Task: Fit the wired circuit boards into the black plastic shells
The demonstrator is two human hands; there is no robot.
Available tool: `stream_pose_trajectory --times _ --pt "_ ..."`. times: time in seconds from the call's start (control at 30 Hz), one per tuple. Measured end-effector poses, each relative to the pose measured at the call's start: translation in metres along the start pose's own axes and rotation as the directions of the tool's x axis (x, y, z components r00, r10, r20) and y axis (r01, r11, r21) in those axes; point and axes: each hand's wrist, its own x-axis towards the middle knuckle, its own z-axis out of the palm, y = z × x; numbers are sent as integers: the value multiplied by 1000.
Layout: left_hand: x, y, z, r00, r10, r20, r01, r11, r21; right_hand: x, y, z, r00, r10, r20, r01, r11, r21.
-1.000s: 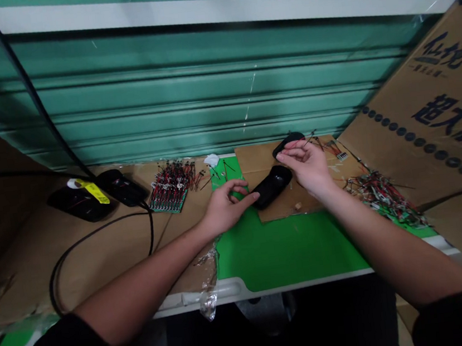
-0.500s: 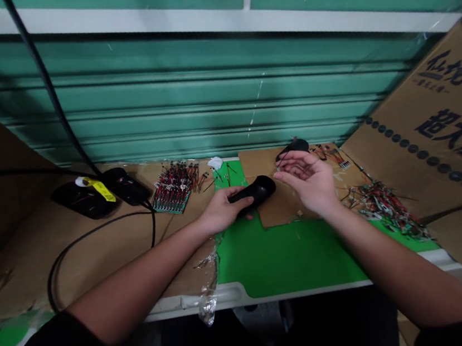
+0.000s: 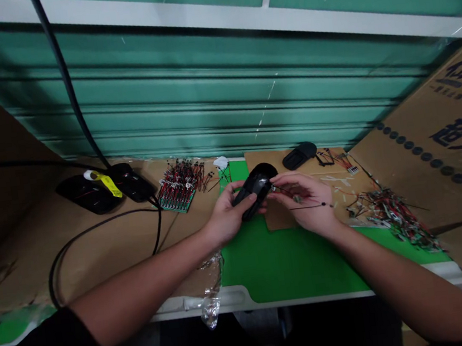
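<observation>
My left hand [image 3: 230,213] is wrapped round a glossy black rounded casing [image 3: 258,186], thumb on top. At the casing's right end, my right hand [image 3: 308,200] pinches a thin dark wired part [image 3: 284,190]; its tip, between the fingers, is too small to make out. A thin lead with a small black bead [image 3: 323,204] crosses the right palm. Beyond my right hand lies another black casing [image 3: 299,155] on a piece of cardboard [image 3: 269,160].
Wired circuit boards [image 3: 176,188] stand left of centre, near two black devices [image 3: 90,194] with thick cables. A tangled pile of wired boards [image 3: 403,219] lies right, beside a cardboard wall [image 3: 443,152]. Crumpled clear plastic [image 3: 211,307] hangs over the front edge.
My right hand has come to the casing in my left hand, which is now turned and tilted differently. The other black casing is now uncovered. The whole view has shifted slightly.
</observation>
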Motion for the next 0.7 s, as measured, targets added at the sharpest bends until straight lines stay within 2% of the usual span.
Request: stream_pose_trajectory --times 0.17,0.37,0.5,0.7 --pt "-4 4 2 998 37 59 -41 997 66 -2 -5 -3 992 -130 -3 129 990 -64" --pt "-12 12 9 982 -10 188 1 999 49 -2 -7 -3 997 -76 -24 76 997 -5" --pt "-14 12 8 974 -30 223 20 999 45 -3 -5 -3 997 -77 1 76 997 29" --pt "-15 8 3 959 -45 280 24 996 80 -6 -2 -1 999 -15 38 14 1000 20"
